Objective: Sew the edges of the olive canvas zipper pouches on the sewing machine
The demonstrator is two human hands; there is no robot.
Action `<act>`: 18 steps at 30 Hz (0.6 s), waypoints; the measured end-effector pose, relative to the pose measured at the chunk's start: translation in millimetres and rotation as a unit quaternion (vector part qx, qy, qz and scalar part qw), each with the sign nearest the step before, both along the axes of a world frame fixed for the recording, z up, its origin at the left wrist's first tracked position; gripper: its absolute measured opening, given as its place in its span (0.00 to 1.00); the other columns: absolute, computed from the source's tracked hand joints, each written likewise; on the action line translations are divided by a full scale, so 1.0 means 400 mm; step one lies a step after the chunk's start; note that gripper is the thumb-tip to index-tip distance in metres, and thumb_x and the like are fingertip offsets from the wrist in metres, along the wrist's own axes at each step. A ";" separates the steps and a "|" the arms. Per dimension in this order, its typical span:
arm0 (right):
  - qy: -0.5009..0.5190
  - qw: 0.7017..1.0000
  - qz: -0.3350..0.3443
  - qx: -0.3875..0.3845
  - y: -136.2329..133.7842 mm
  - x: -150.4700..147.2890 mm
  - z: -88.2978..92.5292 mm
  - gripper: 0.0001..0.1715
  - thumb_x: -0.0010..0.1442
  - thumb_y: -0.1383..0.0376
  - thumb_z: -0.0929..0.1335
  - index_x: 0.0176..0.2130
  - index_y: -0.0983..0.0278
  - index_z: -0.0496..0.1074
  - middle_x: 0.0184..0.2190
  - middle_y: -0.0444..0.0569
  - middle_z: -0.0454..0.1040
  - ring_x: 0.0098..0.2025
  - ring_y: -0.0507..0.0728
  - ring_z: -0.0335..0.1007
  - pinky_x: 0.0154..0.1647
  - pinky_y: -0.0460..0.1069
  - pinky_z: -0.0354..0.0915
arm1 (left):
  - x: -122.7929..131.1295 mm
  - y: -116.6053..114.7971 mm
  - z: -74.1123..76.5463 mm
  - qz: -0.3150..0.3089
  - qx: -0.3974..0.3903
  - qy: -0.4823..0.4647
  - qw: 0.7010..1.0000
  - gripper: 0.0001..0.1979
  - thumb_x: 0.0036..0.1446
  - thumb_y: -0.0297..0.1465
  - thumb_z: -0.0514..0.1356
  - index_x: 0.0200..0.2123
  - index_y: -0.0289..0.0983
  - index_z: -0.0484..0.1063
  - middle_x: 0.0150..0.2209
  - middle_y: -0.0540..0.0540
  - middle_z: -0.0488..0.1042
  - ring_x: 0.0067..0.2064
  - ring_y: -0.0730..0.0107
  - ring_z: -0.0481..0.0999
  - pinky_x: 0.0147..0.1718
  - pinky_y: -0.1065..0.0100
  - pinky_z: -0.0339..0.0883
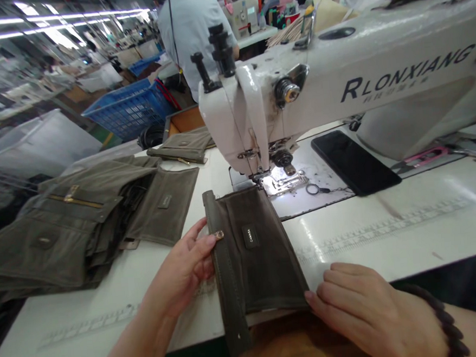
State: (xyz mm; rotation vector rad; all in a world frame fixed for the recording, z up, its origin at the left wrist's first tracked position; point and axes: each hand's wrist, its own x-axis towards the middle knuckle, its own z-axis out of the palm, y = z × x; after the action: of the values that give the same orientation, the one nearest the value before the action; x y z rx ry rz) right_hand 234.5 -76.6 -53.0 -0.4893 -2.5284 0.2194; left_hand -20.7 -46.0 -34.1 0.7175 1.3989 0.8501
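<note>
A dark olive fabric panel with a small label and a folded strap-like band along its left edge lies before me, its far edge at the needle of the sewing machine. My left hand pinches the band at its left side, thumb beside a small metal snap. At the near right corner, my right hand has its fingers closed on the panel's edge. A similar labelled olive piece lies to the left of the machine head.
Stacked olive bag pieces with zippers cover the table's left. A black phone and pink-handled scissors lie under the machine arm. Behind are another olive piece, a blue crate and a person in a light shirt.
</note>
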 end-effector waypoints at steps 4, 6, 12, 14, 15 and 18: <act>-0.010 1.000 0.001 -0.001 0.002 -0.007 -0.005 0.20 0.59 0.75 0.52 0.35 0.74 0.69 0.22 0.51 0.66 0.23 0.53 0.58 0.23 0.50 0.58 | 0.002 0.013 -0.002 -0.059 0.029 0.031 0.997 0.39 0.46 0.34 0.63 0.58 0.36 0.46 0.29 0.47 0.75 0.29 0.66 0.76 0.29 0.68 0.70; -0.016 1.000 0.000 0.002 0.001 -0.010 -0.006 0.20 0.58 0.76 0.52 0.35 0.74 0.70 0.22 0.51 0.66 0.23 0.53 0.57 0.23 0.49 0.57 | 0.000 0.015 -0.001 -0.065 0.049 0.085 0.993 0.41 0.46 0.34 0.63 0.58 0.36 0.43 0.30 0.47 0.76 0.32 0.64 0.76 0.31 0.66 0.70; -0.041 0.999 0.000 -0.016 0.003 -0.012 -0.004 0.22 0.59 0.76 0.51 0.35 0.73 0.70 0.22 0.50 0.66 0.23 0.54 0.56 0.24 0.50 0.56 | 0.005 0.016 0.004 -0.096 0.075 0.164 0.979 0.40 0.48 0.36 0.61 0.59 0.37 0.41 0.34 0.46 0.76 0.36 0.62 0.76 0.34 0.63 0.70; -0.050 0.999 -0.005 -0.018 0.005 -0.013 -0.005 0.22 0.58 0.76 0.51 0.34 0.71 0.70 0.22 0.50 0.66 0.23 0.54 0.56 0.25 0.49 0.56 | 0.007 0.017 0.003 -0.097 0.082 0.171 0.977 0.40 0.48 0.36 0.61 0.59 0.36 0.41 0.37 0.45 0.75 0.39 0.61 0.75 0.36 0.63 0.69; -0.056 0.998 -0.009 -0.019 0.006 -0.013 -0.005 0.21 0.58 0.76 0.52 0.34 0.71 0.70 0.22 0.49 0.66 0.23 0.54 0.56 0.26 0.49 0.56 | 0.008 0.019 0.002 -0.098 0.086 0.172 0.976 0.40 0.48 0.36 0.61 0.59 0.36 0.41 0.37 0.44 0.75 0.40 0.61 0.75 0.36 0.63 0.69; -0.082 0.996 -0.020 -0.029 0.013 -0.016 -0.004 0.18 0.57 0.76 0.54 0.33 0.69 0.69 0.23 0.49 0.66 0.24 0.54 0.57 0.28 0.49 0.56 | 0.008 0.029 -0.003 -0.103 0.095 0.178 0.974 0.40 0.49 0.36 0.60 0.59 0.36 0.40 0.38 0.44 0.75 0.40 0.61 0.75 0.37 0.63 0.69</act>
State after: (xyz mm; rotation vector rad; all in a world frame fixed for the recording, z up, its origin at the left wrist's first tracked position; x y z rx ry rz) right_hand 227.9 -71.3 -54.7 -0.6031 -2.6753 0.2474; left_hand -17.5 -34.5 -35.5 1.1871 1.5364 0.7192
